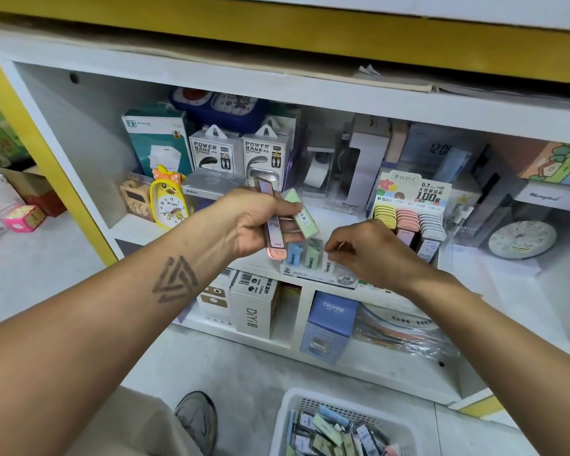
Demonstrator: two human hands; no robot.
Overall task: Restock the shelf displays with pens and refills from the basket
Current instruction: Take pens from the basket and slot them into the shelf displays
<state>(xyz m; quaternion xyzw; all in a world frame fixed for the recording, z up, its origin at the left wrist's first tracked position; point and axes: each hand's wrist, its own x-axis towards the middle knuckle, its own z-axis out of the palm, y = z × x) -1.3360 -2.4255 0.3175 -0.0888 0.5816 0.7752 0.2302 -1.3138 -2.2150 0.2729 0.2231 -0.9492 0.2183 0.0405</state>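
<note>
My left hand (257, 222) grips a few flat lead refill cases, among them a green one (301, 213) and a pink one (273, 238), above the shelf's front edge. My right hand (369, 250) pinches a white refill case (328, 263) standing in a low display box (320, 278) marked 2B, beside a blue case (295, 255) and a green case (313, 253). A taller 0.7 HB display (412, 222) with rows of yellow, pink and white cases stands just right of it. The white basket (287, 419) on the floor below holds several more cases.
The white shelf (211, 74) holds power bank boxes (241, 153), a yellow duck clock (168, 199), a round clock (520, 238) and other boxed goods. Below sit a DIY box (254, 314) and a blue CRUHRE box (329, 324). My shoe (196, 419) rests on the floor beside the basket.
</note>
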